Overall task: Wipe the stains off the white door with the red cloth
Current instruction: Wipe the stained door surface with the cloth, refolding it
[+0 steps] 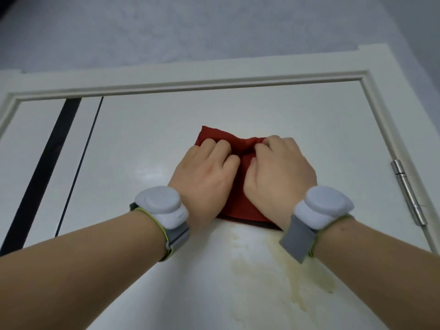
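Observation:
The red cloth (239, 201) lies flat against the white door (147, 148), high up near the top frame. My left hand (204, 177) covers its left side and my right hand (278, 177) its right side. Both hands have curled fingers bunching the cloth's upper part, where a fold rises between them. A yellowish stain (297, 275) spreads over the door just below the cloth and runs down to the right. Most of the cloth is hidden under my hands.
The white door frame (190, 79) runs across the top and down the right. A metal hinge (408, 194) sits on the right edge. A black strip (45, 167) and a thin dark line run down the door's left part. Grey wall above.

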